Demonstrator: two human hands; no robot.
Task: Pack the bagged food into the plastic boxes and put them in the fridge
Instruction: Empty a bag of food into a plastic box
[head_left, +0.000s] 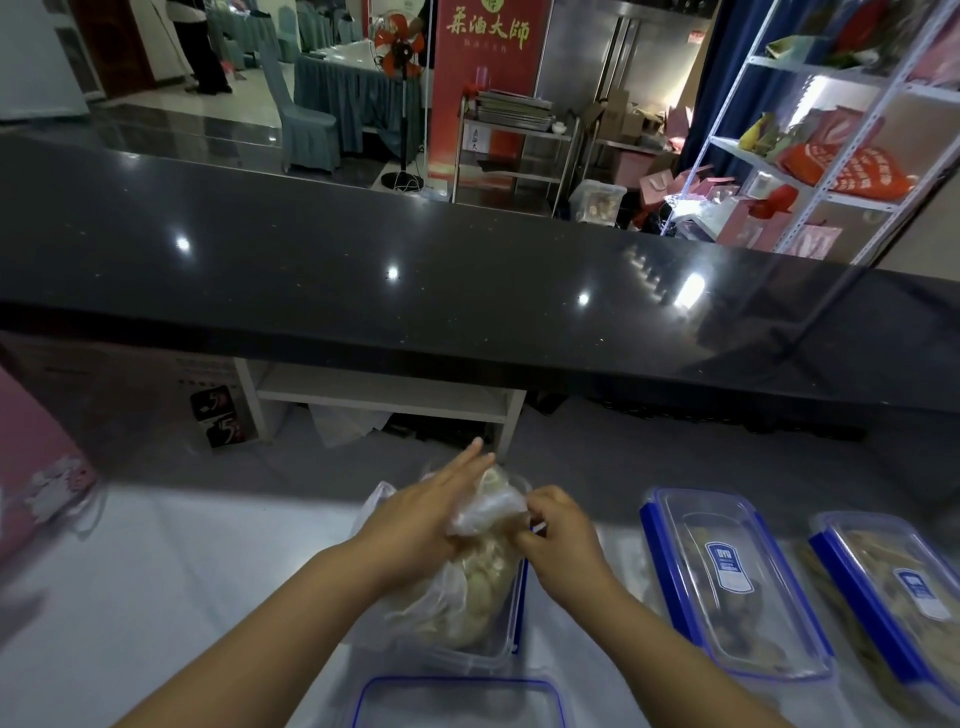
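**Bag in open box, both hands on it**

White table (182, 597) in the foreground, with a black counter (467, 270) running across the view beyond it. Behind the counter stand a red banner (488, 78), a fan (400, 47) on a stand, and a white rack (831, 130) holding red and pink packages.

Open box (514, 618): clear with blue clips, at table centre, long side pointing away from the person. The bag (478, 587) sits inside it. It is clear plastic with pale beige pieces inside (kind of food not readable). The bag bulges above the rim, and its loose top is bunched at the far end.

Left hand (415, 519): fingers straight and together, laid flat on the bag's far left side, palm down on the plastic.

Right hand (558, 530): fingers curled, pinching the crumpled bag top. The two hands are close, with the bunched plastic between them.

Lid (457, 701): clear with a blue edge, flat on the table just nearer than the open box, partly cut by the bottom of the frame.

Second box (727, 582): lidded, dark contents, right of the open box and apart from it.

Third box (893, 587): lidded, pale brown contents, just right of the second box, cut by the frame edge. Both lidded boxes carry a blue label on top.
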